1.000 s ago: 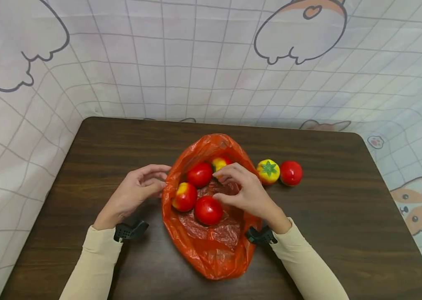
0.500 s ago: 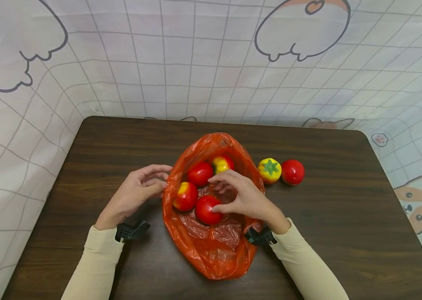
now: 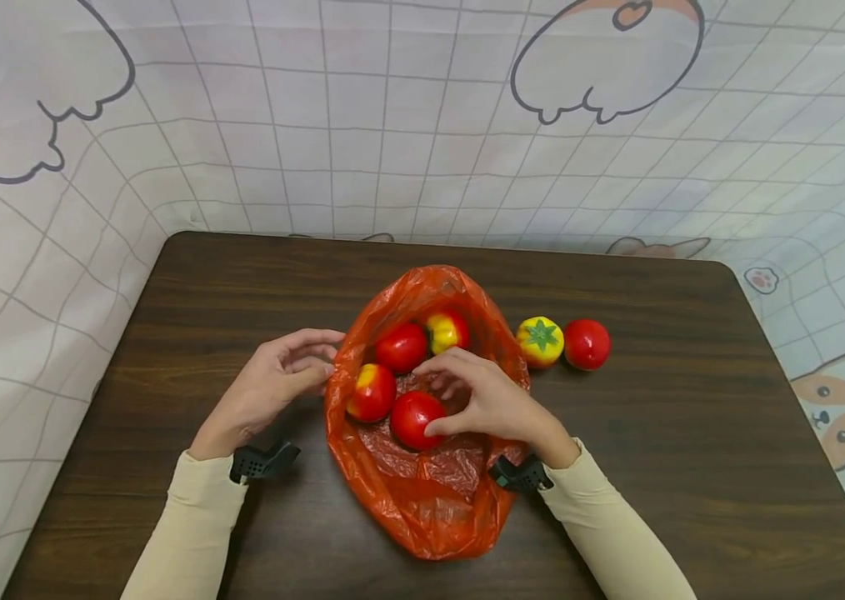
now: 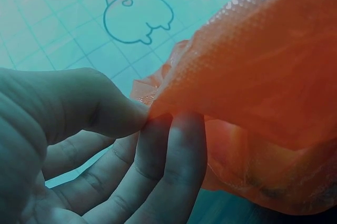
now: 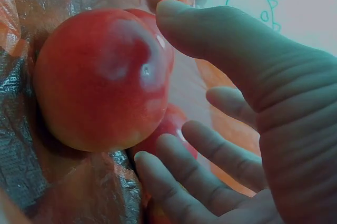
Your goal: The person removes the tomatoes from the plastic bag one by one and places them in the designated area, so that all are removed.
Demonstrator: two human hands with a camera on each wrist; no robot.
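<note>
An orange-red plastic bag [image 3: 430, 542] lies with its mouth open, holding several round fruits. My left hand [image 3: 272, 383] pinches the bag's left rim between thumb and fingers, as the left wrist view shows at the bag edge [image 4: 179, 90]. Inside the bag, my right hand [image 3: 493, 400] is spread around the right side of a glossy red fruit [image 3: 417, 419]. Its thumb overlaps that fruit's edge, while the fingers stand apart in the right wrist view. Behind it are a red fruit [image 3: 401, 348], a red-and-yellow fruit [image 3: 447, 331] and, to the left, another red-and-yellow fruit [image 3: 372, 393].
Right of the bag, a yellow fruit with a green star-shaped top [image 3: 540, 340] sits beside a red fruit [image 3: 587, 344]. The dark wooden table [image 3: 692, 467] ends at a white grid-patterned curtain [image 3: 422, 125] at the back and sides.
My right hand has drawn back from the rear red-and-yellow fruit, now more visible, toward the front red fruit. My left hand stays at the bag rim.
</note>
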